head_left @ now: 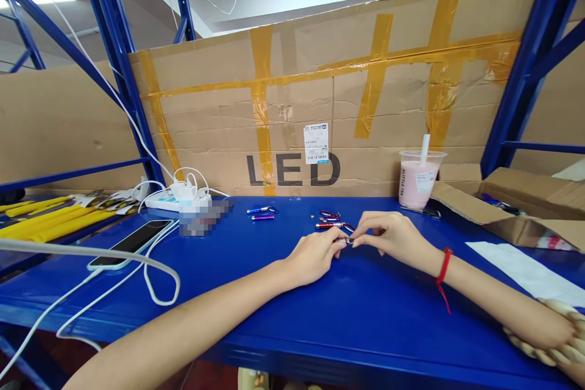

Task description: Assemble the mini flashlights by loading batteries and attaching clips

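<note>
Over the middle of the blue table, my left hand [316, 256] pinches a small silvery cylinder with a dark end [346, 241]. The fingertips of my right hand [386, 233] close on the cylinder's other end, so both hands meet at it. Fingers cover much of it, and its exact kind is hard to make out. Just behind lies a red pen-shaped mini flashlight [327, 225] with a wrist cord. A red looped cord [329, 215] and a tiny metal piece sit beyond that. Farther left are a blue mini flashlight [259, 210] and a purple tube [263, 217].
At the left are a charging phone [132, 245], white cables, a power strip [159, 200] and yellow-wrapped items [59, 222]. To the right stand a pink drink cup [415, 183], an open cardboard box [516, 213] and white paper [525, 271]. A cardboard panel [205, 128] closes the back.
</note>
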`<state>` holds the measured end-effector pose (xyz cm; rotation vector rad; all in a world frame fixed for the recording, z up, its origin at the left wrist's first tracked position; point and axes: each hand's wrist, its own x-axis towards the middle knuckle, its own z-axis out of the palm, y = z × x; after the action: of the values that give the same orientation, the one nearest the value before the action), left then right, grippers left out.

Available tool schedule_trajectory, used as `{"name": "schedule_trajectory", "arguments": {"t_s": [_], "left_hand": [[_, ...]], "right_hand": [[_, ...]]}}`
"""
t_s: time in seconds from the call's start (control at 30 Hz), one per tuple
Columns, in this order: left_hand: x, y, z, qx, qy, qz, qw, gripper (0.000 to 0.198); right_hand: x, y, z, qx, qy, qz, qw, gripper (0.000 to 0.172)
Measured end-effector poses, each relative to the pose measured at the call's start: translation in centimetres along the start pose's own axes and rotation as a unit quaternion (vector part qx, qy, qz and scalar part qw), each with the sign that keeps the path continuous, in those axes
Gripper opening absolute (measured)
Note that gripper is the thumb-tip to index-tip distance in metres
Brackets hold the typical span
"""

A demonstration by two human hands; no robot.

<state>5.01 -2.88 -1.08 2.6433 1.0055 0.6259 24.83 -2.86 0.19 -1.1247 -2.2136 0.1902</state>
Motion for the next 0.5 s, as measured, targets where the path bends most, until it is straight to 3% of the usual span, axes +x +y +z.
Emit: {"name": "schedule_trajectory", "arguments": {"t_s": [0.5], "left_hand": [[-0.05, 0.00, -0.08, -0.014, 0.012, 0.015, 1.000, 0.014]], "right_hand": [[0.23, 0.13, 0.29, 0.114, -0.071, 0.088, 0.987, 0.033]]}}
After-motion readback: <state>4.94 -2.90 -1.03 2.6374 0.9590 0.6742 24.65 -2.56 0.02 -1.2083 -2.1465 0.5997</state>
